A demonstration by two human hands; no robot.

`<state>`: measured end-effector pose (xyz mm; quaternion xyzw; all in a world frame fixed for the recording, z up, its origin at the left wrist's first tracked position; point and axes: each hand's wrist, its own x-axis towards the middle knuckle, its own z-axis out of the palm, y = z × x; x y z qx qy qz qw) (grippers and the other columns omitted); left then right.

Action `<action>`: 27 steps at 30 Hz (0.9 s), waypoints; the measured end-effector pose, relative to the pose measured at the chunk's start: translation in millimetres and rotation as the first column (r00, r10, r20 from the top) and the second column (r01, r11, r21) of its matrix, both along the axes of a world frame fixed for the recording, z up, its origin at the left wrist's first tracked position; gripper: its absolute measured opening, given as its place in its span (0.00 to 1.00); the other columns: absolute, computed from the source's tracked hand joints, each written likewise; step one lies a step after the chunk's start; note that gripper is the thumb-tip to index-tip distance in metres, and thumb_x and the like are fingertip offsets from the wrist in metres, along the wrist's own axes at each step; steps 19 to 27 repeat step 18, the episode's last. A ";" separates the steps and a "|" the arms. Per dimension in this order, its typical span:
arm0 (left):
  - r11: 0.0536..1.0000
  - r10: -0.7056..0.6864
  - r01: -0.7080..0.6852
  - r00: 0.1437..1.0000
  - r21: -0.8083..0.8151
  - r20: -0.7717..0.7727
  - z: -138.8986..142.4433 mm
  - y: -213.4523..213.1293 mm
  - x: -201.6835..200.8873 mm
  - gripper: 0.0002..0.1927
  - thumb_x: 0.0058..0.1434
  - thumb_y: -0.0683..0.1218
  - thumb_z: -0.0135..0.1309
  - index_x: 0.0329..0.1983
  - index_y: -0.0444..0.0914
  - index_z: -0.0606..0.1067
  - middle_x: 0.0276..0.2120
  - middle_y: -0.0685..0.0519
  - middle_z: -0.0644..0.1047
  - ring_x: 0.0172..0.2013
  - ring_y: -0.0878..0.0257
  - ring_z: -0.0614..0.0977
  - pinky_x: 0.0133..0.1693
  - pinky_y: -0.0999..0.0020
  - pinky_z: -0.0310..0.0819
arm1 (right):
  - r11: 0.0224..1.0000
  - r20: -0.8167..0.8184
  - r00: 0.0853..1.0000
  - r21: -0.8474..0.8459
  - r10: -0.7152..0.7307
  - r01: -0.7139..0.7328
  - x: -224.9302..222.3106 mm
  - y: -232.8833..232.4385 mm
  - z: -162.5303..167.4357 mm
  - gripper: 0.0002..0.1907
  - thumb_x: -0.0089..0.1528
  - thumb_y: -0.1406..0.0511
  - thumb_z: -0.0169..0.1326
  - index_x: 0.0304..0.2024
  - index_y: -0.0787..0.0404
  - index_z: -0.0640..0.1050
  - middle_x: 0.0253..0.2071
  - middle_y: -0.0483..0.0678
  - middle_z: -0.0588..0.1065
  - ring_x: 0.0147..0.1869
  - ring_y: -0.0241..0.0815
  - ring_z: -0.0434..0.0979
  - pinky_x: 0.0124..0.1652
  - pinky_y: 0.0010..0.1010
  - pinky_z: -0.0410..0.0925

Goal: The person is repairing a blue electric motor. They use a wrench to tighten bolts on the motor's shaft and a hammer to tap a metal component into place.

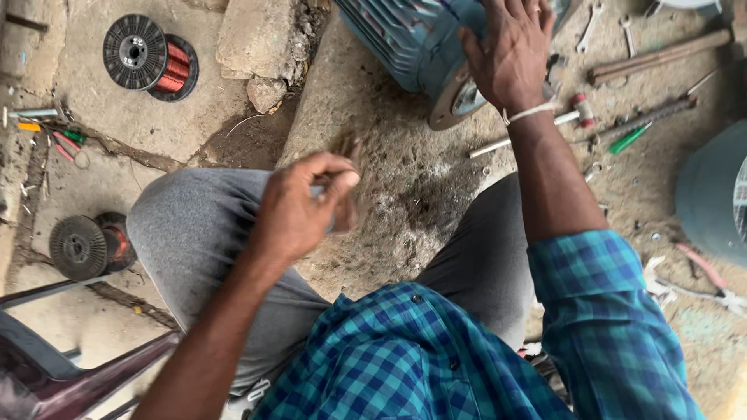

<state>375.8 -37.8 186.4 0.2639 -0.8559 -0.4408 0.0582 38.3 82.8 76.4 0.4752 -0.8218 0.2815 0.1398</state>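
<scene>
The right hand point(510, 54) lay spread, fingers open, flat against the ribbed blue-grey housing of an electric motor point(412, 39) that rested on the dusty concrete floor point(373, 117) at the top of the view. The left hand point(299, 210) was curled shut above the left knee, pinching a small object too blurred to identify. A white band circled the right wrist. Two spools of copper wire sat to the left: one point(152, 58) near the top, another point(89, 245) lower down beside a dark plastic chair point(47, 373). Spanners point(589, 27), a green-handled screwdriver point(629, 138) and a wooden handle point(661, 56) lay scattered right of the motor.
</scene>
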 end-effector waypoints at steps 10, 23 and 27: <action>0.877 -0.287 0.401 0.879 -0.264 0.380 7.6 -93.4 -40.2 0.20 0.69 0.58 0.52 0.47 0.35 0.75 0.35 0.46 0.77 0.34 0.55 0.78 0.38 0.55 0.76 | 0.986 -0.106 0.984 0.073 -0.145 0.153 16.8 -38.7 12.5 0.15 0.70 0.64 0.57 0.58 0.59 0.78 0.61 0.54 0.72 0.72 0.58 0.63 0.71 0.55 0.49; 0.698 -0.691 0.709 0.631 0.098 0.353 -28.2 -128.5 -7.6 0.27 0.75 0.44 0.44 0.74 0.31 0.57 0.58 0.28 0.70 0.54 0.40 0.76 0.58 0.41 0.67 | 0.966 -0.183 0.969 0.170 -0.164 0.196 17.5 -65.6 -1.5 0.12 0.80 0.63 0.47 0.60 0.60 0.78 0.67 0.55 0.69 0.75 0.57 0.61 0.74 0.55 0.50; 0.698 -0.691 0.709 0.631 0.098 0.353 -28.2 -128.5 -7.6 0.27 0.75 0.44 0.44 0.74 0.31 0.57 0.58 0.28 0.70 0.54 0.40 0.76 0.58 0.41 0.67 | 0.966 -0.183 0.969 0.170 -0.164 0.196 17.5 -65.6 -1.5 0.12 0.80 0.63 0.47 0.60 0.60 0.78 0.67 0.55 0.69 0.75 0.57 0.61 0.74 0.55 0.50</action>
